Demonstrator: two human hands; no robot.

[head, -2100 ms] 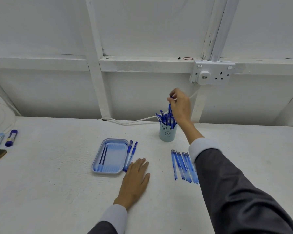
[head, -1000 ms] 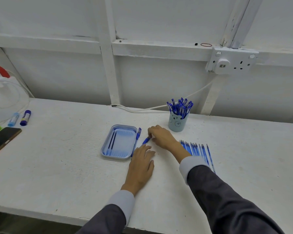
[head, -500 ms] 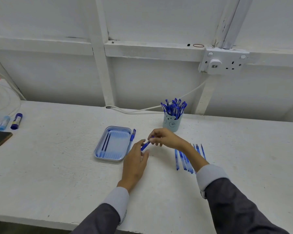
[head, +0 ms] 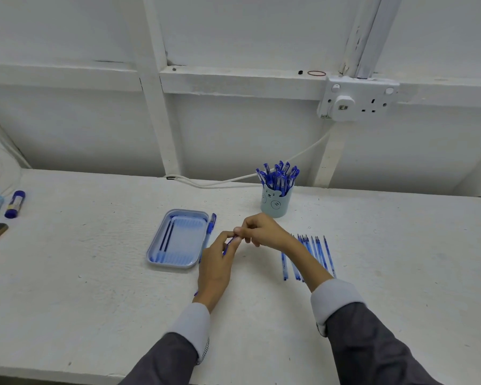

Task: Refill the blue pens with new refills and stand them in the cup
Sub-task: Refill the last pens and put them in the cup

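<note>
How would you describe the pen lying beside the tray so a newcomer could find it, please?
Start at the pale blue tray on the white table. Along its right edge lies one blue pen, flat and alone, unlike those standing in the cup.

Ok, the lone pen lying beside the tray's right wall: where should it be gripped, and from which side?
Probably the upper barrel just below the cap of the lone pen, fingers coming down from above and the right. It lies flat along the right wall of the tray, so the left side is blocked, and its near end runs behind the left hand.
</note>
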